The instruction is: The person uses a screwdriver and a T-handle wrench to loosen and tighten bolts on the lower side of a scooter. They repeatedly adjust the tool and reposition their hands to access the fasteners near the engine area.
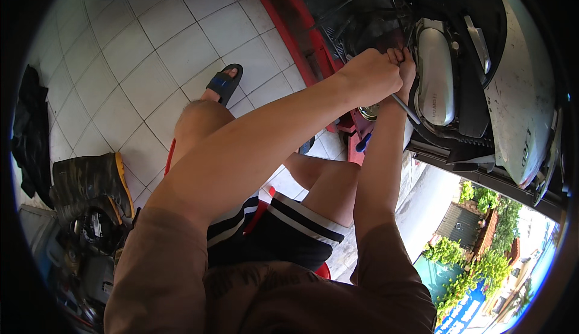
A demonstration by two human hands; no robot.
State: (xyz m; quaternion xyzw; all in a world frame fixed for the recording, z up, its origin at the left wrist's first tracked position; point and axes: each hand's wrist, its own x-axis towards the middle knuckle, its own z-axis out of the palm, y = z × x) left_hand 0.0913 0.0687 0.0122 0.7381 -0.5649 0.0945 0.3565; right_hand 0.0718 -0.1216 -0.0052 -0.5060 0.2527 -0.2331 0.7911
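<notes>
My left hand is closed in a fist beside the motorbike's engine. A thin metal rod, like a tool's handle, sticks out below that fist and crosses over my right wrist. Pressed up against it is my right hand, its fingers curled; what they grip is hidden. Just right of both hands lies the silver engine cover of the motorbike. A dark, cluttered part of the machine sits beyond my knuckles, too shadowed to make out.
The motorbike's pale body panel fills the right side. A red lift frame runs beside it. Below my hands are a round metal part and a blue-handled tool. Boots stand at left on the tiled floor.
</notes>
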